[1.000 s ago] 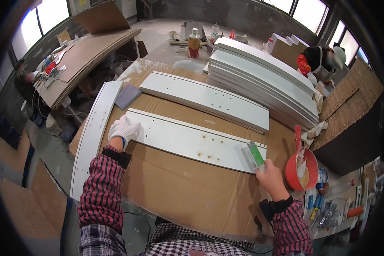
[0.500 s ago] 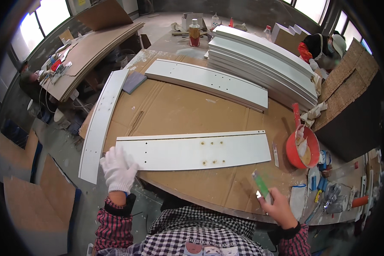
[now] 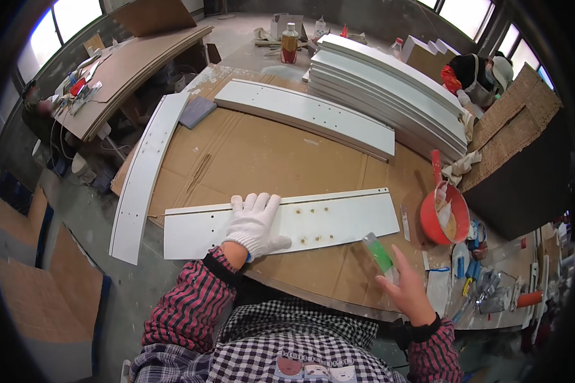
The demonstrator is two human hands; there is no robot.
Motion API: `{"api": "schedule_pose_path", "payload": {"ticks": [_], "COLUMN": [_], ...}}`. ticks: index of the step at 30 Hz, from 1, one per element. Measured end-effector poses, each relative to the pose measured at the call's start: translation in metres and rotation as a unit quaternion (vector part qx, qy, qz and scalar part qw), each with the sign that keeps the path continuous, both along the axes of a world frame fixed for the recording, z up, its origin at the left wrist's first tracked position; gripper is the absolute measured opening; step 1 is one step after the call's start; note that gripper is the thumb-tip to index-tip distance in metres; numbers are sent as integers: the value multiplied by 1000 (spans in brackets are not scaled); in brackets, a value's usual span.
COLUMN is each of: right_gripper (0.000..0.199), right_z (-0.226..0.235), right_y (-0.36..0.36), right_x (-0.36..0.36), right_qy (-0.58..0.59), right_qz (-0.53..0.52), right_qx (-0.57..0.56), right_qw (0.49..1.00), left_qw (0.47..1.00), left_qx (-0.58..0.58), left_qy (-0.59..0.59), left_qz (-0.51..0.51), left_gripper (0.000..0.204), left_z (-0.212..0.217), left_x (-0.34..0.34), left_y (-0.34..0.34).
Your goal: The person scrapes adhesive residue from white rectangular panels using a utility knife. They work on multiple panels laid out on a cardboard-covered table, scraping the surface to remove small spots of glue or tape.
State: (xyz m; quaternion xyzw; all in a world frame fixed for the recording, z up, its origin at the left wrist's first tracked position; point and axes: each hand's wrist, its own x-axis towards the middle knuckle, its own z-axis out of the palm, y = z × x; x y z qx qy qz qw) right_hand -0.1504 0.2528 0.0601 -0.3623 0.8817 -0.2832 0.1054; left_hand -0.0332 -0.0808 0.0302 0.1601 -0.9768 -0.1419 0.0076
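Head view: panel point(image 3: 313, 225) was pressed by spread left hand point(image 3: 254, 223), tool point(image 3: 380, 254) loosely clasped by right hand point(image 3: 410, 290); tipping risked by panel's lower-left overhang.

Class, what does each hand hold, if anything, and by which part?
Right hand: green scraper, by its near end. Left hand: nothing, spread on white board.

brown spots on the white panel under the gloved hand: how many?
6 visible brown spots: an upper row of three and a lower row of three, all on the white panel, right of the gloved left hand. The hand could hide more.
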Motion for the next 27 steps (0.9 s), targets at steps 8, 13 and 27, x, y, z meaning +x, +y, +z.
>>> {"api": "schedule_pose_path", "payload": {"ticks": [8,13,27], "right_gripper": [58,58,65], "right_z": [-13,-26,-36], "right_y": [-19,-23,-53], "right_x": [37,57,64], "right_qy": [-71,-48,19], "right_qz": [51,56,18], "right_qx": [75,91,123], "right_qw": [993,993,992], "left_qw": [995,989,978], "left_qx": [-74,-128,-98], "left_qy": [-56,73,182], "left_qz": [-31,-21,4], "left_gripper": [89,50,50], "left_z": [5,-18,-43], "left_x": [71,90,94], "left_y": [37,51,60]}}
